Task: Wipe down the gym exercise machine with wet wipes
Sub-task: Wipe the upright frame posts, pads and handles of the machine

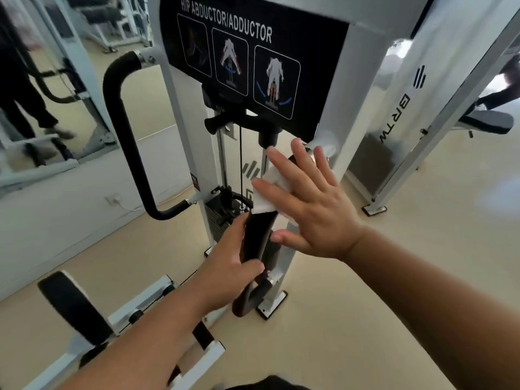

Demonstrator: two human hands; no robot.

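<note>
Machine: white hip abductor/adductor machine [194, 114], upright frame at centre, standing on a beige floor [394, 277].
Placard: black instruction placard [253, 60] at top of frame, headed "HIP ABDUCTOR/ADDUCTOR", three pictograms below the heading.
Pad: black padded lever [257, 243], tilted, in front of the right-hand column of the frame.
Wet wipe: white wet wipe [267, 190], pressed flat against the upper part of the pad, partly covered by fingers.
Right hand: right hand [312, 204] spread wide, palm down on the wet wipe, fingers pointing up and left.
Left hand: left hand [233, 257] closed around the lower part of the pad, thumb across its front face.
Grab handle: black foam-covered grab handle [126, 142], C-shaped, on the left side of the frame, well apart from both hands.
Weight stack: dark weight stack [222, 218] with cable and guide rods, inside the frame, just behind the pad.
Foot platform: white bars with black pads [73, 308], lower left.
Mirror: wall mirror [42, 80] at left, showing legs of a person.
</note>
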